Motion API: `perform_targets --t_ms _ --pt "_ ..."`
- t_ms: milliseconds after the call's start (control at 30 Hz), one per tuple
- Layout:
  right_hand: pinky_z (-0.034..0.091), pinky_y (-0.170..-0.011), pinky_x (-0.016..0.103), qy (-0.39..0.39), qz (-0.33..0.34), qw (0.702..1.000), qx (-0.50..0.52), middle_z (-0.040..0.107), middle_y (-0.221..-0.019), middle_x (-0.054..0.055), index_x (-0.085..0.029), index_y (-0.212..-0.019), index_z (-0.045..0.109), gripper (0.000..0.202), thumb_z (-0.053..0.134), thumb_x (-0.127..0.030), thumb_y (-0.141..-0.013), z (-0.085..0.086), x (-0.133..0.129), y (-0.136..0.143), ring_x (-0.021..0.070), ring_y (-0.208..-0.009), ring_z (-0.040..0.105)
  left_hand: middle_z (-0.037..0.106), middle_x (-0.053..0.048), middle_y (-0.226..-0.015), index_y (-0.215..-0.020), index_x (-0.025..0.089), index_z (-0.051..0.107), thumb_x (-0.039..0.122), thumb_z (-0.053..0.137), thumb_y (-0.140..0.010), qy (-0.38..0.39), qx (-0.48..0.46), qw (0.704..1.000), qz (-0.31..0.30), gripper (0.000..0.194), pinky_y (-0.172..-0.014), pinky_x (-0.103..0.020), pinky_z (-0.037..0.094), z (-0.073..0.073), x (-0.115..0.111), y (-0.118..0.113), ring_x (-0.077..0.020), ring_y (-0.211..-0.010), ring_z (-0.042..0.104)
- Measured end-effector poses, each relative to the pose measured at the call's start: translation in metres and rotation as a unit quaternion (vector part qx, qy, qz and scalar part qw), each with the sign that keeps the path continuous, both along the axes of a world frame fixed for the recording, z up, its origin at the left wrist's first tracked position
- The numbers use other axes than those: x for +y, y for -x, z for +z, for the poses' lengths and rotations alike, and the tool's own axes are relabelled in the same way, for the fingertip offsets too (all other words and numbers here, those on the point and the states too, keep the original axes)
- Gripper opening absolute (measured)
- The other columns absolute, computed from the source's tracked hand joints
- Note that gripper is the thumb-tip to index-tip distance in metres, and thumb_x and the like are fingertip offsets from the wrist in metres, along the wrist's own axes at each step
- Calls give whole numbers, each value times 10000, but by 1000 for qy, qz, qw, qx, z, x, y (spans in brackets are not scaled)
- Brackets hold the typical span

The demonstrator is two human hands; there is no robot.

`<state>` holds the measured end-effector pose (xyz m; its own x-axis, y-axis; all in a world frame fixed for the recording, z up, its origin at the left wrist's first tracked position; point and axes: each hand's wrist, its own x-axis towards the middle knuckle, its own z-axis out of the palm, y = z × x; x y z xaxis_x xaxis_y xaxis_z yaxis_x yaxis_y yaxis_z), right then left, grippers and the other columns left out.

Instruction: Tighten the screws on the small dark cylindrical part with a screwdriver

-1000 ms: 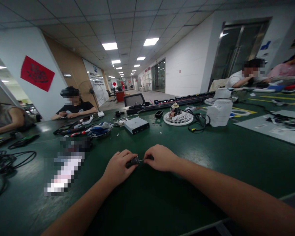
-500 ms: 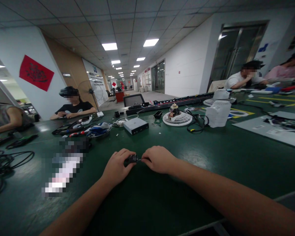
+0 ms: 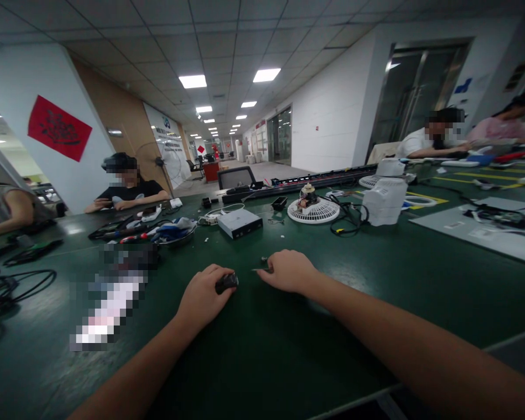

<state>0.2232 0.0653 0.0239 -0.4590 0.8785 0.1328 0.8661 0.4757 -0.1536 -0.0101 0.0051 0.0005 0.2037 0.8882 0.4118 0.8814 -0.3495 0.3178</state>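
Low over the green table, my left hand is closed around a small black piece with a shiny, clear-looking end; its kind is unclear. My right hand pinches a thin, pointed metal tool, whose tip points left toward the black piece. A gap separates the tip from that piece. Just beyond my right fingers a tiny dark part shows, too small to name. The rest of the thin tool is hidden in my fingers.
Ahead stand a grey disc drive, a small black tray, a white fan grille with a motor and a white housing. Black cables lie left, a grey panel right. Other people sit across the table.
My right hand has drawn away from the black piece, so its thin tool is now apart from it. A tiny dark part now shows beyond my right hand. The view shifted slightly.
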Motion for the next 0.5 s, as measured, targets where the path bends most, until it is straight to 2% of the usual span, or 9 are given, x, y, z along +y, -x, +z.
perform_targets --t_ms 67,133,200,233,367,500 --pt "500 -653 358 -20 -14 999 32 686 -795 95 -192 -791 703 346 537 -487 -859 -3 9 -2 264 -772 666 682 -36 -1033 -1079 262 693 273 672 -795 -1 0 1000 -2 285 -775 -364 520 -1 1 0 -220 -877 655" --pt "503 -696 342 -55 -21 996 72 682 -957 88 -202 -943 704 275 554 -420 -866 -7 18 -4 246 -844 661 683 -33 -1036 -1089 267 688 286 668 -801 3 -1 1000 -4 290 -777 -362 519 -2 1 1 -220 -883 656" --pt "502 -743 336 -58 -11 994 89 630 -1160 90 -235 -1158 661 344 576 -398 -867 -12 27 -6 240 -922 655 682 -32 -1041 -1098 269 685 294 666 -804 11 -1 1000 -1 296 -777 -361 516 -2 2 1 -222 -888 655" --pt "500 -759 331 -41 -1 996 83 612 -1200 86 -256 -1201 651 361 574 -391 -875 -14 31 -6 238 -941 653 682 -33 -1046 -1100 267 684 297 664 -805 17 -1 1000 1 297 -783 -360 512 -2 2 0 -223 -899 653" --pt "489 -781 315 24 21 997 73 660 -1108 73 -250 -1060 728 264 587 -381 -880 -17 37 -6 237 -961 646 677 -35 -1067 -1106 260 681 309 654 -815 36 4 999 5 296 -820 -359 492 0 1 -1 -225 -941 638" --pt "482 -739 286 71 56 982 164 711 -988 44 -216 -992 726 226 685 -343 -809 -18 31 -4 197 -884 647 673 -26 -1084 -1139 271 661 334 650 -828 44 6 999 5 318 -814 -369 478 1 0 -3 -225 -932 629"
